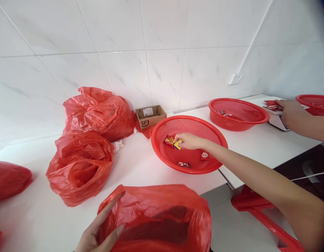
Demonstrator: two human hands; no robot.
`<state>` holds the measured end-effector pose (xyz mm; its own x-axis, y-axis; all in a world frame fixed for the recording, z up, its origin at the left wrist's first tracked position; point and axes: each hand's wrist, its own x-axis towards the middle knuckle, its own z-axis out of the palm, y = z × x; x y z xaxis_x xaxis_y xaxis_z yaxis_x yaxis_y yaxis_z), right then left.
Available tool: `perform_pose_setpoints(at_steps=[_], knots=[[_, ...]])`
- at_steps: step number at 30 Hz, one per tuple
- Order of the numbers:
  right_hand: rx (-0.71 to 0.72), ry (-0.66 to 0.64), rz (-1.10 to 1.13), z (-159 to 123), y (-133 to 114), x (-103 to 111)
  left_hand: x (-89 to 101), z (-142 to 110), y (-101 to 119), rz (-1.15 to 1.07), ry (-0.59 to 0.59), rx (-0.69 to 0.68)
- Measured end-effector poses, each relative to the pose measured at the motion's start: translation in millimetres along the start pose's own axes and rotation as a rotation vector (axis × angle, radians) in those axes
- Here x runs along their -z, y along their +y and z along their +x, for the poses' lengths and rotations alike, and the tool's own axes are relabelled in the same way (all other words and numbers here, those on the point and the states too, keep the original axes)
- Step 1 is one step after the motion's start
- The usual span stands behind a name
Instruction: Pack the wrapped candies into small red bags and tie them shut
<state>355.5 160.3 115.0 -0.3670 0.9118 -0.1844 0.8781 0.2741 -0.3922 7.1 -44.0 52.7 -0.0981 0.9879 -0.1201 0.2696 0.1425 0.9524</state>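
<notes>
My left hand is at the rim of a red plastic bag, thumb and forefinger on either side of its edge. The bag's mouth gapes towards me, and its inside is dark. Reaching into a red perforated basket, my right hand pinches a small yellow and blue packet. Beside those fingers lies a red and yellow snack packet. A dark wrapped snack and a red wrapped snack rest on the basket's bottom, apart from my hand.
Bulging red bags stand against the wall at left, near a small cardboard box. A second basket is farther right. Another person's hand is over a white scale. Below the table's edge is a red stool.
</notes>
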Motion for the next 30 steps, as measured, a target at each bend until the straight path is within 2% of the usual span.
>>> perform_pose_setpoints(at_steps=[2,3,5,7,9,11,13,15,16,17,19,21,22,25,27,30], knots=[[0.107,0.084,0.171,-23.2,-29.4,1.3,-12.3,-0.4,13.7,-0.001,0.026,-0.031],[0.218,0.124,0.371,-37.5,-46.8,-4.1,-18.5,-0.8,18.0,0.0,0.035,-0.046],[0.435,0.032,0.625,-66.1,-80.5,-25.3,-28.3,-1.2,19.9,-0.004,0.068,-0.05],[0.553,-0.058,0.517,-86.4,-104.9,-51.6,-32.5,-0.9,14.7,-0.006,0.111,-0.014],[0.569,-0.072,0.326,-93.0,-114.1,-68.6,-31.0,0.2,7.2,-0.005,0.166,0.031],[0.542,-0.039,0.273,-87.6,-108.4,-67.2,-26.8,1.6,2.0,-0.008,0.208,0.051],[0.486,0.081,0.324,-75.1,-92.0,-49.6,-23.5,3.0,0.5,-0.019,0.22,0.066],[0.355,0.219,0.251,-60.5,-70.6,-28.5,-23.5,4.1,1.4,-0.019,0.205,0.062],[0.269,0.223,0.135,-53.4,-59.4,-20.8,-24.6,4.6,2.1,-0.016,0.196,0.057],[0.185,0.169,-0.003,-47.1,-48.5,-16.7,-26.2,5.0,2.7,-0.01,0.191,0.051],[0.08,-0.027,-0.204,-36.9,-29.7,-19.6,-29.4,5.6,3.1,0.004,0.188,0.038],[0.064,-0.169,-0.26,-29.6,-16.5,-31.9,-31.1,6.1,2.4,0.013,0.187,0.04],[0.068,-0.192,-0.257,-26.4,-12.4,-38.5,-31.1,6.4,1.8,0.015,0.184,0.045],[0.036,-0.192,-0.279,-17.7,-8.1,-46.3,-28.9,7.5,0.9,-0.01,0.162,0.083],[-0.007,-0.135,-0.288,-15.1,-10.7,-38.5,-27.5,8.2,1.9,-0.038,0.15,0.109],[-0.029,0.026,-0.222,-24.3,-25.8,-19.1,-28.0,9.5,6.2,-0.058,0.154,0.143]])
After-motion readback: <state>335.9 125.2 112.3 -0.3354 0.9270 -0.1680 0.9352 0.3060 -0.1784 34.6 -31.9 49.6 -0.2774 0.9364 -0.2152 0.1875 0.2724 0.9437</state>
